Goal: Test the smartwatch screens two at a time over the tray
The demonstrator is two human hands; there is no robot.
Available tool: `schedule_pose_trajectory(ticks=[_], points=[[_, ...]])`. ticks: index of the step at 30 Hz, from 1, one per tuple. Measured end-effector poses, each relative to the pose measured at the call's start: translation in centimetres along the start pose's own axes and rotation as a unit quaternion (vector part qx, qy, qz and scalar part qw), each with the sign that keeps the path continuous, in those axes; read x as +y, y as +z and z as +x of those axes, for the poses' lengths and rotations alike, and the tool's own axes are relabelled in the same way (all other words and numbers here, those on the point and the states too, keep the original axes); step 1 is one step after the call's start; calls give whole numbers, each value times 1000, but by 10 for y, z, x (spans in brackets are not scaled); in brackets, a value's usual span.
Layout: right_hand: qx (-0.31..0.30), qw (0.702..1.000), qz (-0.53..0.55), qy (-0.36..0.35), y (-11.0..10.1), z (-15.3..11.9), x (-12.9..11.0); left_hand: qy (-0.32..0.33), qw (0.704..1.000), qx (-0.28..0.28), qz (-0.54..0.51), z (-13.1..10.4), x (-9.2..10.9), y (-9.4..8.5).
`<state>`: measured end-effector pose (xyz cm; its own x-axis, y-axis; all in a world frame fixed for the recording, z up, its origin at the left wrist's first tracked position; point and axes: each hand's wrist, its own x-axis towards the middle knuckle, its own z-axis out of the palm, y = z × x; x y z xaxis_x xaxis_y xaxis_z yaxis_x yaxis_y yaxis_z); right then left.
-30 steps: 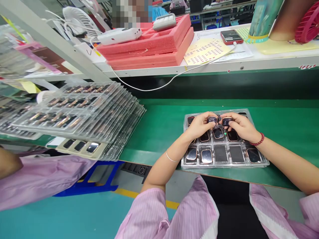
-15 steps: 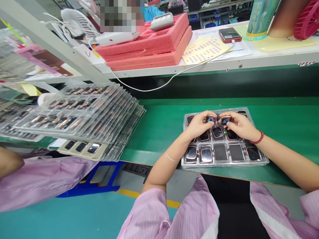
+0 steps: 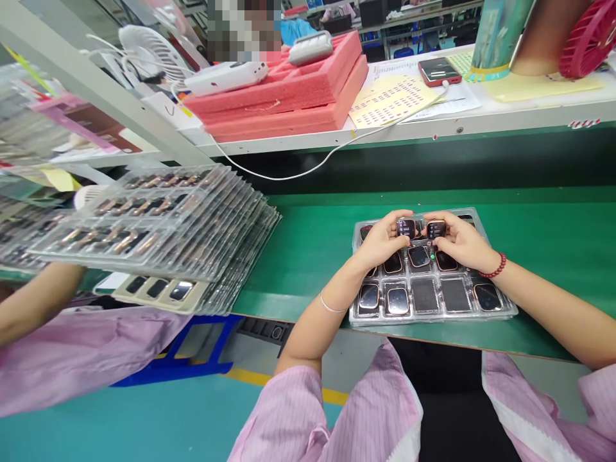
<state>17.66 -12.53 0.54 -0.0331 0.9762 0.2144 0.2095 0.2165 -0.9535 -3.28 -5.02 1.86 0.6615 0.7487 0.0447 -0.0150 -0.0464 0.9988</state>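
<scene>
Above a clear plastic tray (image 3: pixel 433 316), my left hand (image 3: pixel 384 240) is closed on a smartwatch (image 3: pixel 405 228) with a lit screen. My right hand (image 3: pixel 461 242) grips a second smartwatch (image 3: pixel 436 229), its screen also lit. Both are strapless watch bodies with gold-coloured rims, held side by side, faces up. More watch bodies lie in the tray, such as a dark one (image 3: pixel 419 256) just below my hands and one at the front (image 3: pixel 397 300). Two front compartments, one of them here (image 3: pixel 455 294), hold no watch. My hands hide part of the back row.
A tall stack of plastic trays (image 3: pixel 240 224) with watches stands on the green bench (image 3: pixel 308 250) to the left. A co-worker's arm (image 3: pixel 43 298) reaches in beside it. The shelf above carries red foam (image 3: pixel 289 96), a phone (image 3: pixel 439 70) and a white cable (image 3: pixel 283 177).
The screens of both held watches now show different content, and my thumbs sit lower, off the screens. At the left, the co-worker's arm has reached forward towards the trays.
</scene>
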Motion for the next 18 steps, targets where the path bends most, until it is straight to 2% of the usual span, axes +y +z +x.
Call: schedule_pose_trajectory(ticks=[5,10,18], points=[[-18,999,26,32,-1,-1,-1,-17,1000,-11,8,-1,1,-1],[8,1000,8,16,0,1,0,6,1000,-5,4,0,-3,-1],[-10,1000,-3,2,1,0,-3,33,999,-33,5,-1,-4,-1]])
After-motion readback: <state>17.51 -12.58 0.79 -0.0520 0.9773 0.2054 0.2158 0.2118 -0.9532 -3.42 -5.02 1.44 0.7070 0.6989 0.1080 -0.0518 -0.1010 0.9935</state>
